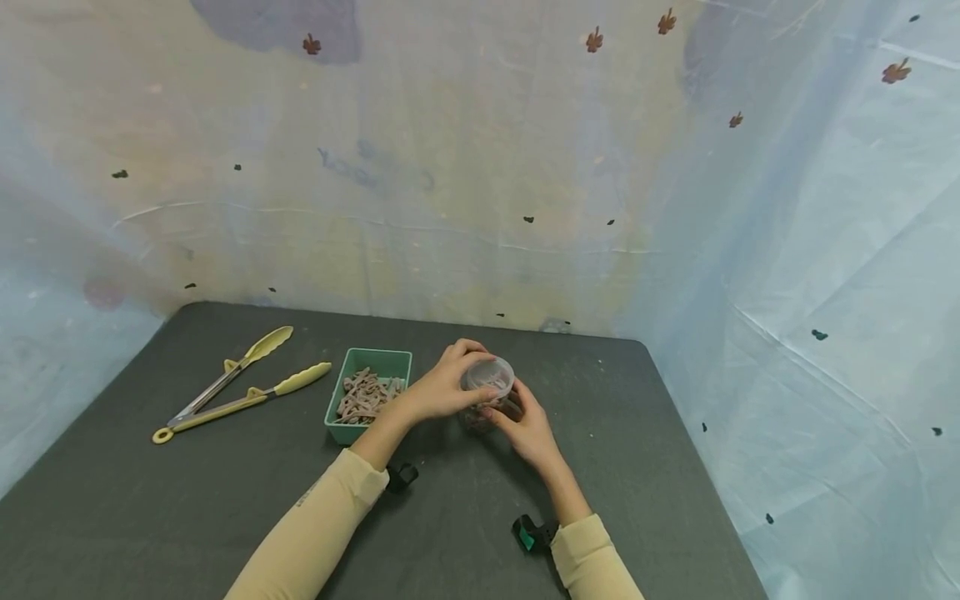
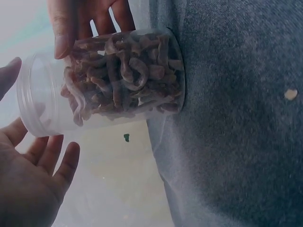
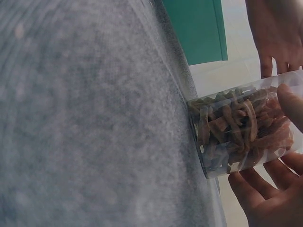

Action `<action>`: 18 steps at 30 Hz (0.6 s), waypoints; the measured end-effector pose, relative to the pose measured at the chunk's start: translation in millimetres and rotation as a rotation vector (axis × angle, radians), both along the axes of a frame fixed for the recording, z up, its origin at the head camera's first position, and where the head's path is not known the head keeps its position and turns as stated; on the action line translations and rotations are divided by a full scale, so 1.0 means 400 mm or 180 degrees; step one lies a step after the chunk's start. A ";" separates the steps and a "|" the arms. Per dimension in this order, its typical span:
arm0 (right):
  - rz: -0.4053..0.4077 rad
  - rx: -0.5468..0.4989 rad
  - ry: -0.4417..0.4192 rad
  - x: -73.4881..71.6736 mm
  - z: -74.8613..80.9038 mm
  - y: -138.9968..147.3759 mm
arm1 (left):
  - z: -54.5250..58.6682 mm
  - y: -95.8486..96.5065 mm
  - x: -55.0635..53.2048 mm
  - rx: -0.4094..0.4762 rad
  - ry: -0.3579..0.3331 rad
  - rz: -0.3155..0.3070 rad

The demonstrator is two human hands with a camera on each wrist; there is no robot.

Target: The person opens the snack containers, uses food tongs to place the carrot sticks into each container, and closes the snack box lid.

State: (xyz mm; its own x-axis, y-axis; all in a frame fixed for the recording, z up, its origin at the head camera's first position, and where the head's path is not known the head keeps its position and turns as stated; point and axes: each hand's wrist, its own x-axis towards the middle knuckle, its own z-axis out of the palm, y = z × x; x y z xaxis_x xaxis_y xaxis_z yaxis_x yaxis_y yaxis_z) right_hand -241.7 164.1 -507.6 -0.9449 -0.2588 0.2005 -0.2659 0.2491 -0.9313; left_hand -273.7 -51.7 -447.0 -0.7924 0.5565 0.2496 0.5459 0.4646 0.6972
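A clear plastic jar [image 2: 118,75] of brown, curly strips stands on the dark table, its base on the cloth. My left hand [image 1: 450,385] grips the translucent lid [image 2: 29,94] at its top, thumb on the near side and fingers on the far side. Lower down, my right hand [image 1: 529,429] holds the jar's body from the right, with its thumb [image 3: 289,105] against the wall and its fingers round the other side. In the head view the hands cover much of the jar.
Left of the jar, a green plastic box [image 1: 383,360] holds more brown strips. Farther left lie yellow-tipped metal tongs [image 1: 217,402], spread apart. Plastic sheeting [image 1: 465,167] hangs behind the table [image 1: 622,467] and along its sides. Small crumbs dot the cloth.
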 end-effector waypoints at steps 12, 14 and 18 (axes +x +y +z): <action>-0.0001 -0.0024 0.0034 0.003 0.002 -0.001 | 0.000 -0.008 -0.003 0.0219 -0.0431 -0.0430; 0.0009 -0.0010 -0.0012 0.009 0.017 -0.004 | -0.001 -0.008 -0.005 0.0222 -0.0422 -0.0425; 0.0009 0.0009 -0.0032 0.016 0.031 -0.006 | 0.000 -0.010 -0.004 0.0150 -0.0219 -0.0272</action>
